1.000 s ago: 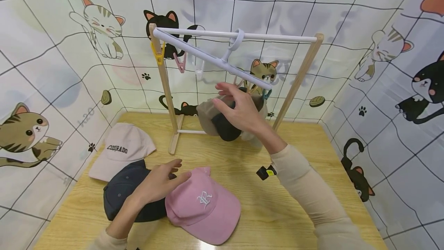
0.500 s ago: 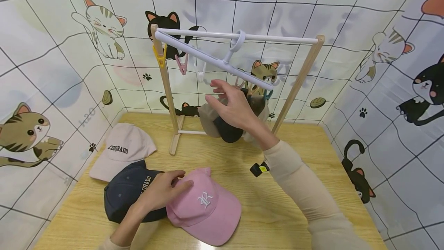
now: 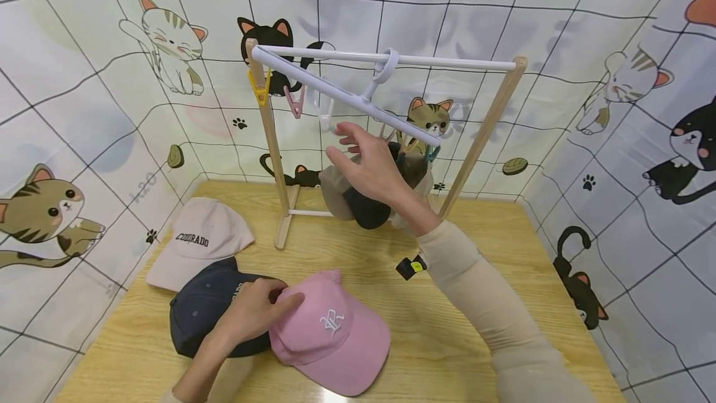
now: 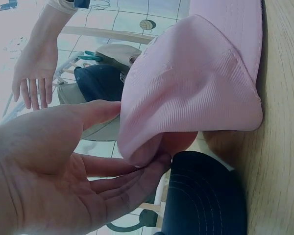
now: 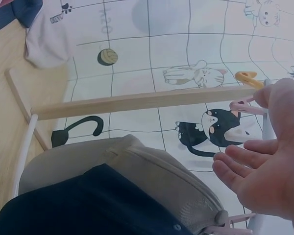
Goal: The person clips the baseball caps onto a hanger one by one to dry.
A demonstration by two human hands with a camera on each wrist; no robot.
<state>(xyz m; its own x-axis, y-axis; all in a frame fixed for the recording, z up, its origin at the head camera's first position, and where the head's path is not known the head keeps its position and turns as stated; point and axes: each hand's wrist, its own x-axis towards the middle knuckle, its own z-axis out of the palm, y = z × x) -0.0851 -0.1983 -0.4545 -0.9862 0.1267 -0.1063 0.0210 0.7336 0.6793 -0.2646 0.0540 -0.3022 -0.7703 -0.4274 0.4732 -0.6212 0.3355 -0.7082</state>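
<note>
Head: pinching pink baseball cap (image 3: 330, 334) with left hand (image 3: 252, 311), beside navy baseball cap (image 3: 204, 303), in from tabletop's (image 3: 436, 341) left edge; hovering right hand (image 3: 371, 165) near hung caps (image 3: 365, 209) and lavender hanger (image 3: 349, 98). Left wrist: pressing thumb to pink crown, hooking fingertips at cap's edge. Right wrist: showing released, loosely extended fingers, apart from hung caps.

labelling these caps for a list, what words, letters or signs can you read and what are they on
"COLORADO": pale pink cap, black letters
"R", ornate: bright pink cap
"ADO", likely a word's end: navy cap, partly behind the left hand
Too faint to read: wall lettering
Too small to tell: any text on the black and yellow item
</note>
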